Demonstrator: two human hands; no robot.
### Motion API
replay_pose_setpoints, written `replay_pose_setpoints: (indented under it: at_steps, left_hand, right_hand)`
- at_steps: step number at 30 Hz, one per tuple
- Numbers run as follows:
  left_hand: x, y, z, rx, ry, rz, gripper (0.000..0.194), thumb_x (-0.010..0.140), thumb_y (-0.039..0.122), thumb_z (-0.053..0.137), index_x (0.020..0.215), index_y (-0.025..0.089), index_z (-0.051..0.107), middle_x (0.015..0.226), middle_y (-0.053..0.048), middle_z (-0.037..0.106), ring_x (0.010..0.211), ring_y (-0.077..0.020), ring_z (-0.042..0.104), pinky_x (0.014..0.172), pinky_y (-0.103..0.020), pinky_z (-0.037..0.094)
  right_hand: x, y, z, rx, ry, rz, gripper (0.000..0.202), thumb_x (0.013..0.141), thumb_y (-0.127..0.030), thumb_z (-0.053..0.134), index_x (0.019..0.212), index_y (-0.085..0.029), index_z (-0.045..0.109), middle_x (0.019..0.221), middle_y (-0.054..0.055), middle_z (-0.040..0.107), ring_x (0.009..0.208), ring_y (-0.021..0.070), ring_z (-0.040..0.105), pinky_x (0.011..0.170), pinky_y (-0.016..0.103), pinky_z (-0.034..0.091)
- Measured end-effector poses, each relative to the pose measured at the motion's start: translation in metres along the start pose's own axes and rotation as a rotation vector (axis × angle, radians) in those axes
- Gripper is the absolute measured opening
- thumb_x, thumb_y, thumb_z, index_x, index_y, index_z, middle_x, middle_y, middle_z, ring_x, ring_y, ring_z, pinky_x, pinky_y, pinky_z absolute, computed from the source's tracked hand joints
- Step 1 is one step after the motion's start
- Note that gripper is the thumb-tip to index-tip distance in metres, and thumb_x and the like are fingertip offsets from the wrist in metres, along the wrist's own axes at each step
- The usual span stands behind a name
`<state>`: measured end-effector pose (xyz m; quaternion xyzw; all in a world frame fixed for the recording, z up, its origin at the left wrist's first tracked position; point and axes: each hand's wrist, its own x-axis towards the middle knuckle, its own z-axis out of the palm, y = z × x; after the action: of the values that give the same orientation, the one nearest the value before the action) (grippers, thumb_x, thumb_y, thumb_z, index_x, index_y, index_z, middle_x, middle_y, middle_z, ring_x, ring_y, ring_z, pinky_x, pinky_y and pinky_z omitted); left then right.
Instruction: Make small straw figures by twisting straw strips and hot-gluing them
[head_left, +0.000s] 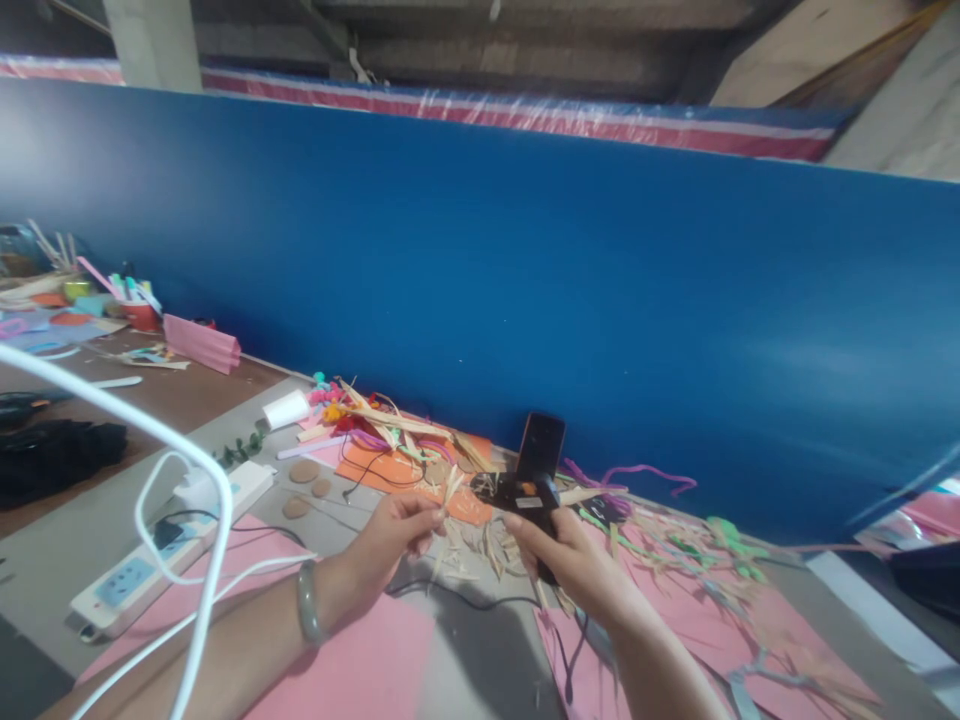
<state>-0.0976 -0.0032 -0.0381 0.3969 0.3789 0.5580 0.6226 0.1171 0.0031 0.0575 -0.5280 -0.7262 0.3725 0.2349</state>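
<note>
My left hand (412, 528), with a bracelet on its wrist, pinches a small flower-like piece of dried husk (452, 487) between thumb and fingertips. My right hand (562, 550) is wrapped round the handle of a black hot glue gun (550, 492), whose front end points toward the partition; part of it is hidden by the fingers. The two hands are a short way apart over the table. Loose husk scraps (491, 550) lie beneath and between them. Just beyond the glue gun a dark phone (541, 445) leans upright against the blue partition.
A white power strip (124, 585) and a thick white cable (214, 560) are at the left. Pink sheets (375, 660) lie under both forearms. Husk strips (397, 415), an orange sheet (382, 470), cork-like discs (304, 470) and a paper cup (286, 409) sit before the blue partition (480, 280).
</note>
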Motion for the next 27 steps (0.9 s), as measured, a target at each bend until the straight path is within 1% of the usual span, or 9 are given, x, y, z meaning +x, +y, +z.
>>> replay_pose_setpoints:
  at_steps: [4, 6, 9, 13, 15, 17, 20, 24, 27]
  left_hand:
    - [0.0, 0.002, 0.002, -0.011, 0.009, 0.003, 0.031, 0.067, 0.04, 0.08, 0.062, 0.013, 0.066, 0.047, 0.003, 0.052, 0.04, -0.0048, 0.038, 0.04, -0.019, 0.022]
    - [0.001, 0.001, 0.001, -0.017, 0.0, 0.011, 0.03, 0.067, 0.039, 0.079, 0.063, 0.013, 0.066, 0.049, 0.003, 0.055, 0.04, -0.0047, 0.038, 0.04, -0.019, 0.022]
    - [0.003, -0.004, -0.001, -0.022, 0.001, 0.011, 0.03, 0.068, 0.039, 0.079, 0.062, 0.013, 0.065, 0.053, 0.001, 0.059, 0.039, -0.0042, 0.038, 0.039, -0.019, 0.022]
    - [0.004, -0.009, -0.004, -0.043, -0.019, 0.027, 0.026, 0.069, 0.036, 0.078, 0.065, 0.013, 0.067, 0.058, 0.0, 0.062, 0.041, -0.0045, 0.04, 0.041, -0.02, 0.023]
    - [0.004, -0.01, -0.005, -0.038, -0.037, 0.029, 0.026, 0.07, 0.036, 0.078, 0.066, 0.013, 0.068, 0.055, 0.001, 0.059, 0.042, -0.0051, 0.041, 0.041, -0.02, 0.023]
    - [0.003, -0.008, -0.005, -0.028, -0.042, 0.01, 0.027, 0.071, 0.037, 0.077, 0.065, 0.013, 0.067, 0.051, 0.002, 0.056, 0.042, -0.0056, 0.041, 0.041, -0.02, 0.022]
    - [0.001, -0.006, -0.003, -0.026, -0.021, -0.017, 0.028, 0.069, 0.038, 0.078, 0.066, 0.013, 0.066, 0.054, 0.001, 0.057, 0.042, -0.0056, 0.041, 0.04, -0.019, 0.021]
    - [0.0, -0.006, -0.003, -0.036, -0.03, -0.015, 0.028, 0.069, 0.038, 0.079, 0.067, 0.014, 0.067, 0.06, -0.001, 0.061, 0.042, -0.0055, 0.041, 0.039, -0.019, 0.021]
    - [0.0, -0.007, -0.003, -0.051, -0.05, -0.024, 0.028, 0.069, 0.038, 0.078, 0.065, 0.014, 0.067, 0.06, -0.001, 0.061, 0.042, -0.0055, 0.041, 0.039, -0.019, 0.021]
  right_hand:
    - [0.004, 0.004, -0.009, -0.155, 0.148, -0.037, 0.04, 0.086, -0.057, 0.05, 0.08, -0.019, 0.059, 0.054, -0.001, 0.053, 0.05, 0.0152, 0.047, 0.048, 0.026, 0.032]
    - [0.007, 0.01, -0.015, -0.311, 0.176, -0.042, 0.038, 0.087, -0.054, 0.049, 0.089, -0.019, 0.061, 0.063, 0.002, 0.06, 0.058, 0.0183, 0.053, 0.053, 0.027, 0.033]
    - [0.011, 0.022, -0.019, -0.552, 0.172, 0.029, 0.027, 0.091, -0.041, 0.046, 0.1, -0.019, 0.058, 0.08, 0.006, 0.068, 0.071, 0.0228, 0.062, 0.061, 0.028, 0.037]
    - [0.017, 0.033, -0.008, -0.848, 0.168, 0.163, 0.022, 0.091, -0.028, 0.047, 0.106, -0.013, 0.054, 0.088, 0.015, 0.07, 0.081, 0.0295, 0.068, 0.063, 0.031, 0.041]
    - [0.02, 0.035, 0.002, -1.012, 0.209, 0.197, 0.021, 0.092, -0.023, 0.048, 0.106, -0.008, 0.054, 0.088, 0.02, 0.07, 0.083, 0.0325, 0.07, 0.064, 0.034, 0.043]
    - [0.021, 0.034, 0.01, -1.139, 0.242, 0.207, 0.017, 0.093, -0.013, 0.045, 0.105, -0.007, 0.055, 0.088, 0.022, 0.069, 0.083, 0.0333, 0.071, 0.067, 0.035, 0.044]
    - [0.022, 0.035, 0.018, -1.203, 0.227, 0.234, 0.026, 0.09, -0.001, 0.037, 0.106, -0.009, 0.056, 0.09, 0.021, 0.069, 0.085, 0.0322, 0.072, 0.07, 0.036, 0.046]
    - [0.024, 0.041, 0.02, -1.155, 0.177, 0.313, 0.032, 0.09, 0.0, 0.034, 0.111, -0.009, 0.056, 0.097, 0.023, 0.068, 0.089, 0.0322, 0.072, 0.069, 0.037, 0.048]
    - [0.024, 0.045, 0.018, -1.134, 0.143, 0.338, 0.033, 0.089, 0.0, 0.038, 0.114, -0.009, 0.057, 0.095, 0.022, 0.069, 0.087, 0.0318, 0.072, 0.067, 0.036, 0.047]
